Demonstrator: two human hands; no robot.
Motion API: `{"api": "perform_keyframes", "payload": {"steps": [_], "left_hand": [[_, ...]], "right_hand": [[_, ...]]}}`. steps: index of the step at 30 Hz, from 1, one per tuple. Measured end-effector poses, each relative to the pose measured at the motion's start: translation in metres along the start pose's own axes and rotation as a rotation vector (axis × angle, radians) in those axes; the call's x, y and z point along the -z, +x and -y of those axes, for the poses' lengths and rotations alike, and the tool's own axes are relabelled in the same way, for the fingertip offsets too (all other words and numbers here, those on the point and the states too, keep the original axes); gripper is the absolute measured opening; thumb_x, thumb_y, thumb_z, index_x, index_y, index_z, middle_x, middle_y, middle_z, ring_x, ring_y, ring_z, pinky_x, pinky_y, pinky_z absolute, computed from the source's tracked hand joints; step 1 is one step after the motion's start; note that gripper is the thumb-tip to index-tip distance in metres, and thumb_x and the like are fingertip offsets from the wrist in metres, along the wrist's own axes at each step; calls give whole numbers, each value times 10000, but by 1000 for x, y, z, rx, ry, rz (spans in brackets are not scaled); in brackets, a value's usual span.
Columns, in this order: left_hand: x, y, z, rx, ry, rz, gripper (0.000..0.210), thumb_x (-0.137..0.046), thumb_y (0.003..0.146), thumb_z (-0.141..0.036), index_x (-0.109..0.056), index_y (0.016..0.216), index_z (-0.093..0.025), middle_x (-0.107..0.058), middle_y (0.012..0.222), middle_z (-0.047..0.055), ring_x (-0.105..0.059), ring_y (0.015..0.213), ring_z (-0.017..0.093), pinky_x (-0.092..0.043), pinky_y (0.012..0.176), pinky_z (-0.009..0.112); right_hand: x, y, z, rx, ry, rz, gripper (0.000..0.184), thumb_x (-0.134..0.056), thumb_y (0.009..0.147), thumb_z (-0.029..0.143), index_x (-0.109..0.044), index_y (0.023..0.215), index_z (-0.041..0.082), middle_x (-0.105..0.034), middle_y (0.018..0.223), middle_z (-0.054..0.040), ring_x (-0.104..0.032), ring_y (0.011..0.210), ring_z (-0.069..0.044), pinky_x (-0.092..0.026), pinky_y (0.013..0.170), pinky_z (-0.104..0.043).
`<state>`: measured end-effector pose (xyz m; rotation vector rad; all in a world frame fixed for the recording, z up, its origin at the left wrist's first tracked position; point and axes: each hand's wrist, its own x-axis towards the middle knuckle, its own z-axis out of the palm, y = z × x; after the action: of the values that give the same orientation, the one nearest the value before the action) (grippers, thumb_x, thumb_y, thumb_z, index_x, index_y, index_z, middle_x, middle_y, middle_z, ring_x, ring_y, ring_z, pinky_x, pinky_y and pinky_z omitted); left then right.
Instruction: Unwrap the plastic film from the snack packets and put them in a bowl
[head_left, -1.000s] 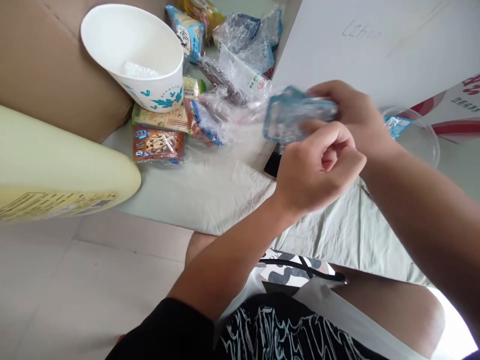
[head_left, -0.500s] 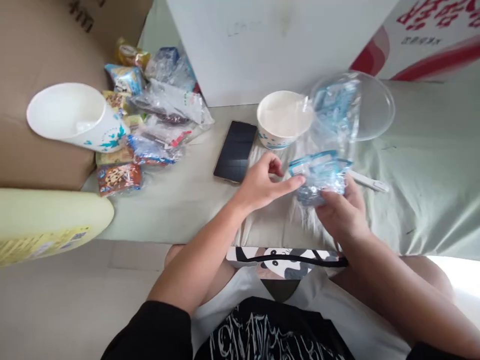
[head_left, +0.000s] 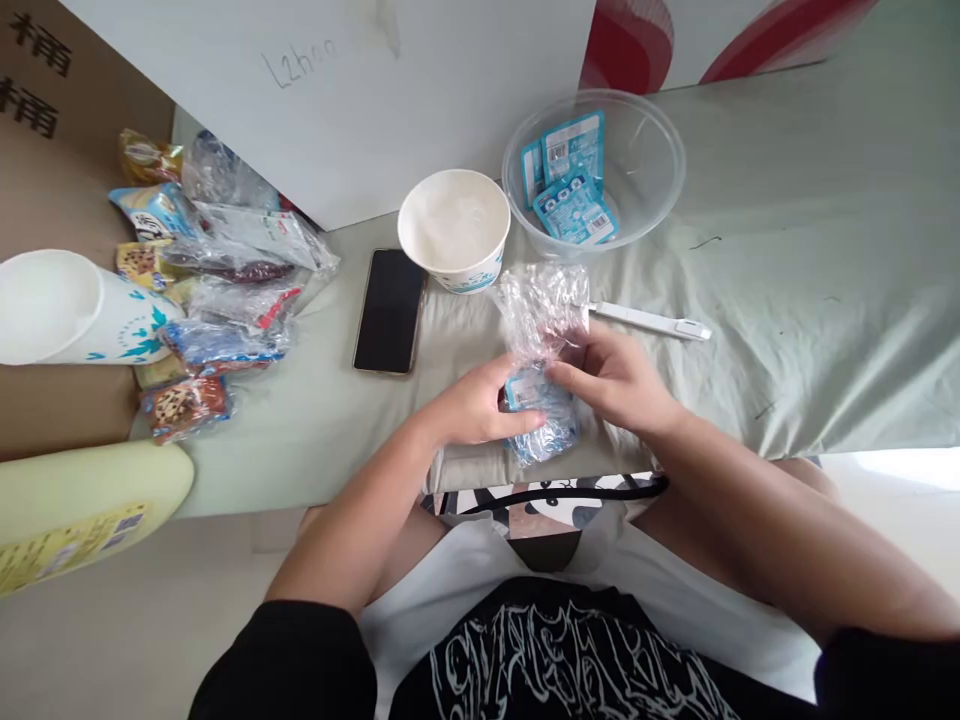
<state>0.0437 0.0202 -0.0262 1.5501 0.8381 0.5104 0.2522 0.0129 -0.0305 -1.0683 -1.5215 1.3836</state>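
Observation:
Between my hands is a clear plastic bag (head_left: 541, 300) with blue packets (head_left: 544, 420) inside its lower part. My left hand (head_left: 476, 405) grips the bag's left side, thumb across the front. At the bag's crumpled upper right, my right hand (head_left: 611, 375) pinches the plastic. A clear round plastic bowl (head_left: 649, 195) stands beyond the bag, holding several flat blue-and-white packets (head_left: 574, 190). Nearer lies a white box cutter (head_left: 652, 320), just past my right fingers. Behind my left hand stands a white paper bowl (head_left: 454, 225) with a blue pattern.
A black phone (head_left: 388, 312) lies left of the paper bowl. Farther left are wrapped snacks (head_left: 232, 265) and a tipped white paper tub (head_left: 112, 320). A white box (head_left: 315, 120) and a brown carton (head_left: 82, 190) border the cloth-covered surface (head_left: 787, 260). A yellow container (head_left: 90, 500) is front left.
The bag has been turned with its loose end pointing away, and both hands now grip it. My left hand has closed onto its side. The camera view has shifted right.

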Motion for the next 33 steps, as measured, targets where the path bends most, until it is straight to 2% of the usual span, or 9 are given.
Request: {"api": "perform_keyframes", "payload": {"steps": [4, 7, 13, 16, 19, 23, 28, 31, 33], "left_hand": [[2, -1, 5, 18, -79, -96, 612, -799, 754, -376, -540, 1303, -301, -699, 1065, 46, -676, 905, 226, -560, 812, 367], [4, -1, 11, 60, -191, -191, 566, -753, 811, -473, -515, 1298, -310, -658, 857, -8, -592, 658, 151, -498, 631, 288], [10, -1, 14, 51, -105, -486, 270, -640, 870, -489, -720, 941, -242, -734, 1027, 49, -650, 902, 220, -506, 760, 330], [13, -1, 14, 66, -194, -495, 398, -549, 892, -573, -744, 910, -226, -739, 996, 71, -658, 878, 238, -510, 714, 350], [14, -3, 13, 53, -188, -495, 475, -543, 879, -660, -743, 888, -229, -726, 953, 77, -645, 809, 225, -499, 663, 350], [16, -4, 14, 21, -25, -565, 374, -754, 788, -551, -707, 1007, -251, -695, 1048, 53, -633, 895, 212, -508, 749, 332], [13, 1, 20, -93, 67, -655, 629, -788, 778, -559, -498, 1252, -264, -594, 1183, 67, -630, 956, 198, -524, 824, 323], [8, 1, 24, -168, 288, -671, 628, -757, 815, -566, -452, 1271, -260, -575, 1224, 80, -634, 1026, 209, -528, 872, 328], [5, 1, 26, -229, 422, -669, 579, -729, 845, -563, -465, 1262, -259, -584, 1215, 76, -636, 1040, 210, -529, 873, 325]], "right_hand": [[-5, -1, -4, 200, -141, -89, 158, -612, 933, 300, -753, 866, 280, -662, 1018, -53, -655, 982, -220, -545, 898, -435], [-5, -4, -5, 316, -233, -42, 195, -593, 917, 269, -783, 888, 304, -633, 1109, -63, -633, 1049, -238, -539, 934, -469], [4, -3, 3, 345, -426, 42, 339, -487, 930, 286, -765, 1123, 290, -593, 1315, -101, -572, 1253, -319, -476, 1044, -564], [21, -3, 6, 258, -612, -184, 270, -509, 937, 297, -747, 1063, 277, -641, 1200, -110, -617, 1140, -326, -478, 1013, -571], [41, -6, 1, 41, -914, -405, 242, -602, 873, 305, -704, 1090, 275, -646, 1095, -126, -603, 1063, -371, -474, 936, -609], [56, -11, -6, -141, -1114, -382, 173, -637, 843, 341, -690, 975, 243, -659, 1027, -144, -602, 986, -389, -485, 819, -556], [40, -11, 13, -14, -775, -196, 166, -568, 927, 356, -673, 990, 244, -681, 788, -48, -631, 696, -225, -467, 651, -353], [19, -11, 26, -7, -451, 43, 250, -503, 984, 397, -661, 1030, 208, -645, 651, 8, -588, 553, -145, -437, 574, -283], [8, -10, 28, -59, -415, 87, 272, -481, 990, 381, -664, 1023, 183, -639, 635, 12, -570, 538, -127, -418, 565, -269]]}}
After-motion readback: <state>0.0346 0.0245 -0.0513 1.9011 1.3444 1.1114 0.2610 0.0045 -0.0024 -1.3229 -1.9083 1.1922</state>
